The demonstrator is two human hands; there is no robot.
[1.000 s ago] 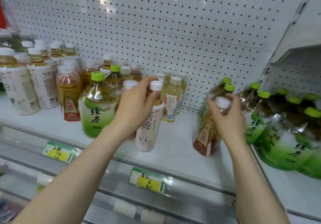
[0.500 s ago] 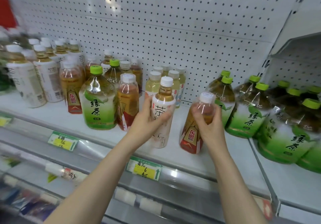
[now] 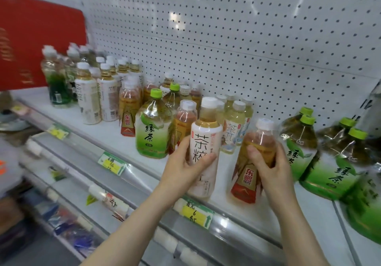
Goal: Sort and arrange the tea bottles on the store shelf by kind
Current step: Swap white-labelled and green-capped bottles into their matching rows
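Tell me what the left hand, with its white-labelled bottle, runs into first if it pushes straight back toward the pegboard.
Probably the pale yellow tea bottles standing right behind the white-labelled bottle in the left hand; the pegboard comes after them. Depth is hard to judge here.

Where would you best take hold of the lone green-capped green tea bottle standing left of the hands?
Grip the green tea bottle at its narrow shoulder just under the cap, coming from the front: the body is wide, it stands upright, and bottles crowd its back and sides.
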